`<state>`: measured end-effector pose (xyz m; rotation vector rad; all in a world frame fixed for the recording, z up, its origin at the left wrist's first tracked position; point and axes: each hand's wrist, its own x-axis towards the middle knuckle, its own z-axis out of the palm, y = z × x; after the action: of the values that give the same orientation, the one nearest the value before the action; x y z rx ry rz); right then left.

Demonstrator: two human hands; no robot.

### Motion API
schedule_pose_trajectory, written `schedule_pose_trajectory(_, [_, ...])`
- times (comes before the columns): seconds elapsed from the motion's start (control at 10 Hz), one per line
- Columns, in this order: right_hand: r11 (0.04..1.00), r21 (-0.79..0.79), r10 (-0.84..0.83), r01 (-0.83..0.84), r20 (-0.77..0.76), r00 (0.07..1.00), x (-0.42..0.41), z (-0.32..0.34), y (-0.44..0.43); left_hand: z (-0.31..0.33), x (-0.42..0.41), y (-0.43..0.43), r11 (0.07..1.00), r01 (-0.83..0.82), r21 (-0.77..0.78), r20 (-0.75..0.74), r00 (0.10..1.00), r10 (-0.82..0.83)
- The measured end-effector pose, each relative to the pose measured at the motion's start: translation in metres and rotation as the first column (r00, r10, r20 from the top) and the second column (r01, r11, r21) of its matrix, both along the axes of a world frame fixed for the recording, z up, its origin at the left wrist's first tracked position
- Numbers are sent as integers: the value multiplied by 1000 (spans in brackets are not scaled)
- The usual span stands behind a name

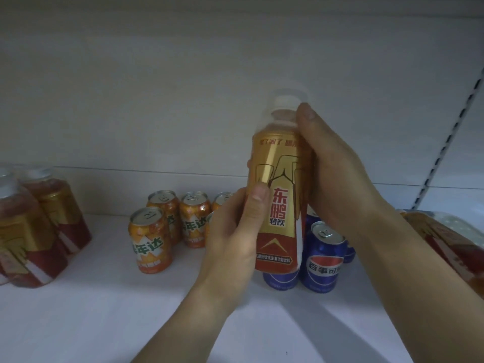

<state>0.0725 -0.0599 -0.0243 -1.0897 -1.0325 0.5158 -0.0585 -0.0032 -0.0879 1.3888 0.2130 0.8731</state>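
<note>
A gold and red drink bottle point(278, 195) with a clear cap is held upright above the white shelf point(104, 310), label facing me. My left hand point(233, 242) grips its lower left side, thumb laid across the label. My right hand point(332, 176) wraps around its upper right side, with the thumb up by the neck. The bottle's base hovers just in front of the blue cans.
Several orange cans point(150, 239) stand at centre left. Blue cola cans point(324, 258) stand behind the held bottle. Matching gold and red bottles point(36, 231) are grouped at the far left, and another lies at the right edge point(450, 244). A slotted shelf upright point(445, 137) runs at the right.
</note>
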Motion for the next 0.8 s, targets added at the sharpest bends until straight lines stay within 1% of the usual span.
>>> schedule_pose_trajectory(0.1, [993,-38,113,-110,75,991,2,1,-4,1,-1,7,999,10,-52,64,998,-7])
schedule_pose_trajectory(0.2, [993,-81,100,-83,233,967,0,1,-4,3,-1,13,990,-57,-127,104,992,71])
schedule_pose_trajectory(0.3, [1000,10,20,-25,321,947,-2,4,-5,4,0,18,982,-142,-123,108,982,155])
schedule_pose_trajectory(0.4, [997,74,-22,-9,409,912,-3,6,-6,6,-4,27,987,-160,16,119,980,157])
schedule_pose_trajectory(0.5, [990,141,-64,-1,451,890,-4,6,-6,8,-11,38,977,-69,199,91,994,52])
schedule_pose_trajectory(0.6, [988,153,-40,-36,472,881,-4,7,-8,6,-13,43,939,-118,324,48,993,108])
schedule_pose_trajectory(0.7, [994,92,0,-58,534,845,-11,8,-10,0,-11,42,840,-365,401,67,927,370])
schedule_pose_trajectory(0.8, [995,46,47,-93,599,799,-14,9,-12,0,-11,40,770,-496,400,104,860,500])
